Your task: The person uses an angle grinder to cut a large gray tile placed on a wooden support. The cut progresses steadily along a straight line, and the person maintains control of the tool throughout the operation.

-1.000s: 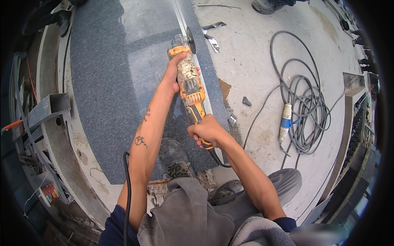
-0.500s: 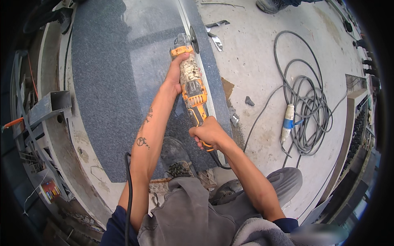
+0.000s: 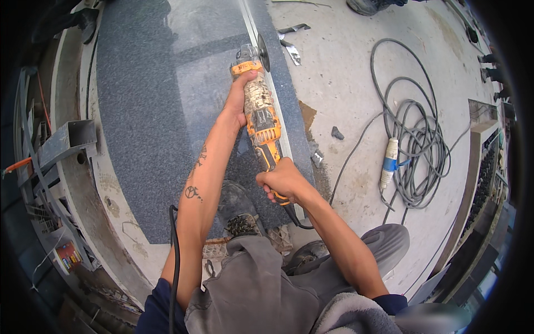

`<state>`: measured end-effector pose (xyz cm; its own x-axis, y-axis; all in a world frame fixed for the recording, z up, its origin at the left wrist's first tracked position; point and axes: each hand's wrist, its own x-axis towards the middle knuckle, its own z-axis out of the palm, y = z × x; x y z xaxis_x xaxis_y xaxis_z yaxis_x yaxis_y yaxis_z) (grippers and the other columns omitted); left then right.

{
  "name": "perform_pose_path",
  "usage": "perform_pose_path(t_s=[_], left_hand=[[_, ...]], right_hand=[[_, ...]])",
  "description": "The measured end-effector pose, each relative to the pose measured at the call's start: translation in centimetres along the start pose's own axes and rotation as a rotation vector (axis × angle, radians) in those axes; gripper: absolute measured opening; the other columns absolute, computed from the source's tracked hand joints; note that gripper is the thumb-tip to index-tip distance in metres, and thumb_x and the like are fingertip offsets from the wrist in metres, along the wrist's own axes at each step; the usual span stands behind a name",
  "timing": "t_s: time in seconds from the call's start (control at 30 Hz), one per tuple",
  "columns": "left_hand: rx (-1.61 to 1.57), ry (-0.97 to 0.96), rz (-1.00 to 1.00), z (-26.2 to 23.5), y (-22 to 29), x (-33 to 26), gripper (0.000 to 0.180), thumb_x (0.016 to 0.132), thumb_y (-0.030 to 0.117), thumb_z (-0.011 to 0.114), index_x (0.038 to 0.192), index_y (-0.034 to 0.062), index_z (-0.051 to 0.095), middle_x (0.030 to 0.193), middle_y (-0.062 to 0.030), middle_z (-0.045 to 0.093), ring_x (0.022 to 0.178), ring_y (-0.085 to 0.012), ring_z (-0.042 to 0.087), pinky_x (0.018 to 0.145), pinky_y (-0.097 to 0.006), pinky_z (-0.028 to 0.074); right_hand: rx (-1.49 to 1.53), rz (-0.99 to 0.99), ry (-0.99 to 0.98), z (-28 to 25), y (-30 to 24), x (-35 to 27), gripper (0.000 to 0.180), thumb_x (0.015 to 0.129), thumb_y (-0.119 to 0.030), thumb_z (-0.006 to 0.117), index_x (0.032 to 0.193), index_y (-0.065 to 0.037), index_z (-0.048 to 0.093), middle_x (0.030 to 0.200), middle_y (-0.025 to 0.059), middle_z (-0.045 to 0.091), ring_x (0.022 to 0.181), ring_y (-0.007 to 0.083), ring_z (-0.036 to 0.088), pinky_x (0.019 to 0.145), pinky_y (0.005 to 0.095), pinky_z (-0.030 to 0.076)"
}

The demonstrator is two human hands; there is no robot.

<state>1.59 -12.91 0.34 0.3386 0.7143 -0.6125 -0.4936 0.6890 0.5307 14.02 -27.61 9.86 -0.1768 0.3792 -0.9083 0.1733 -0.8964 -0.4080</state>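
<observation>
An orange-and-black angle grinder [image 3: 263, 121], its body worn and spattered pale, lies in both my hands over a dark speckled stone slab [image 3: 139, 122]. Around the front of its body, just behind the head, my left hand [image 3: 239, 100] is closed. My right hand [image 3: 285, 182] grips the rear handle, near where the black cord leaves it. The cutting disc [image 3: 263, 53] stands on edge at a pale metal straightedge [image 3: 277, 103] that runs lengthwise along the slab's right side. Whether the disc touches the stone is hidden.
A coiled grey cable [image 3: 428, 150] with a white-and-blue connector [image 3: 390, 161] lies on the concrete floor at right. Dark scraps [image 3: 292, 50] and a small stone chip [image 3: 337, 133] lie beside the slab. At left is a metal box section [image 3: 69, 142]. Other people's shoes [image 3: 364, 6] show at the far edge.
Hands and grinder hold almost the same place on the straightedge. The view has shifted very slightly, and feet at the far right edge have moved a little.
</observation>
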Motion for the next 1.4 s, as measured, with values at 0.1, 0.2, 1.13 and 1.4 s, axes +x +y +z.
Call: perform_pose_path(t_s=[0.1, 0.2, 1.13, 1.4], left_hand=[[0.000, -0.004, 0.022, 0.2, -0.9, -0.7, 0.053, 0.084, 0.040, 0.062, 0.115, -0.0014, 0.049, 0.080, -0.0177, 0.064, 0.066, -0.0264, 0.069, 0.056, -0.039, 0.061], [0.018, -0.025, 0.018, 0.0, 0.3, 0.9, 0.054, 0.083, 0.041, 0.062, 0.115, -0.0008, 0.049, 0.080, -0.0178, 0.064, 0.066, -0.0265, 0.069, 0.056, -0.039, 0.061], [0.004, 0.013, 0.033, 0.1, -0.3, 0.1, 0.051, 0.084, 0.039, 0.062, 0.113, -0.0010, 0.050, 0.081, -0.0186, 0.064, 0.065, -0.0268, 0.069, 0.056, -0.039, 0.061], [0.051, -0.001, 0.031, -0.1, 1.6, 2.3, 0.053, 0.084, 0.041, 0.062, 0.112, -0.0017, 0.050, 0.079, -0.0182, 0.064, 0.065, -0.0257, 0.069, 0.056, -0.039, 0.061]], right_hand=[[0.014, 0.013, 0.008, -0.1, 0.7, -0.5, 0.014, 0.070, 0.001, 0.065, 0.061, 0.004, 0.055, 0.053, 0.0096, 0.055, 0.041, 0.0169, 0.055, 0.036, 0.0319, 0.044], [0.013, -0.033, -0.016, -0.5, -0.5, 0.7, 0.015, 0.070, 0.000, 0.066, 0.062, 0.003, 0.055, 0.054, 0.0091, 0.055, 0.042, 0.0168, 0.055, 0.037, 0.0319, 0.045], [0.007, 0.009, -0.015, -0.2, 0.2, 0.2, 0.014, 0.071, 0.001, 0.065, 0.062, 0.004, 0.054, 0.055, 0.0093, 0.056, 0.043, 0.0168, 0.055, 0.037, 0.0320, 0.045], [0.023, -0.021, -0.019, -0.6, -1.8, 2.0, 0.013, 0.071, 0.000, 0.065, 0.065, 0.003, 0.054, 0.055, 0.0084, 0.055, 0.043, 0.0164, 0.055, 0.037, 0.0324, 0.046]])
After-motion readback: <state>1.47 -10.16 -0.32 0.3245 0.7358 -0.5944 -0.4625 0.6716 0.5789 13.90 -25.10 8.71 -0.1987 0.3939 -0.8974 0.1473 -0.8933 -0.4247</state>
